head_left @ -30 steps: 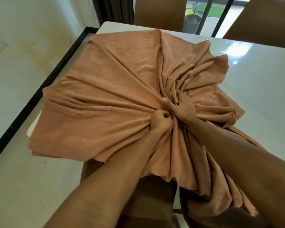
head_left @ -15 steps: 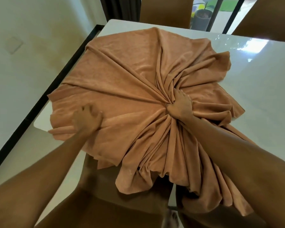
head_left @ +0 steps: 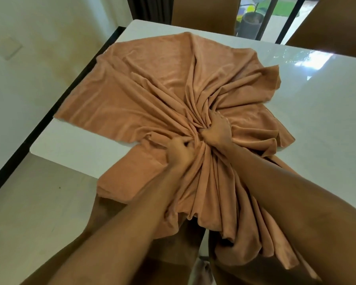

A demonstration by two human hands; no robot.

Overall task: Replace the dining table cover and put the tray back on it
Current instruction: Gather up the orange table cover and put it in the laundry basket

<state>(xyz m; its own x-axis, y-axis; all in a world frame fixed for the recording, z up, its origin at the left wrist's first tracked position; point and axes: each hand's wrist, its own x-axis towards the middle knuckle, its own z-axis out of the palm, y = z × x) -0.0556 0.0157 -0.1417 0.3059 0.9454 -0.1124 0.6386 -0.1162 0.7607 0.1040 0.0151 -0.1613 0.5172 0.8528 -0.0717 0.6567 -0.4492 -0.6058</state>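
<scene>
A tan-orange table cover (head_left: 144, 95) lies bunched on the glossy white dining table (head_left: 308, 120), its folds radiating from one gathered point. My right hand (head_left: 216, 134) grips that gathered knot of cloth. My left hand (head_left: 179, 153) sits just left of it, fingers curled into the folds. The cover's near part hangs over the table's front edge and down by my legs. No tray is in view.
Brown chair backs (head_left: 206, 13) stand at the table's far side, another (head_left: 333, 27) at the far right. A dark potted plant (head_left: 251, 23) sits beyond glass doors. A brown chair seat (head_left: 119, 227) is under the near edge. A black floor strip (head_left: 56, 108) runs along the left.
My left hand reached out left onto the cloth half a second ago and has come back to the knot, dragging more fabric in. My right hand kept its grip.
</scene>
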